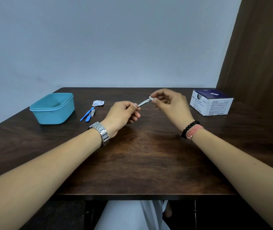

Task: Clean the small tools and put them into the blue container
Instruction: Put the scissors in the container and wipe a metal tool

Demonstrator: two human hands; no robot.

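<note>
Dark table (pixel 140 163), both hands pinching slim tool (pixel 143 102) mid-table

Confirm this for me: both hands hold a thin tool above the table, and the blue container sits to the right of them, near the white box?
Not quite. The container sits left of the hands, far from the box, as the head view shows. The rest holds: left hand and right hand hold the tool above the table.

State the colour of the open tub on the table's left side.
Light blue tub, clearest in the head view.
</note>
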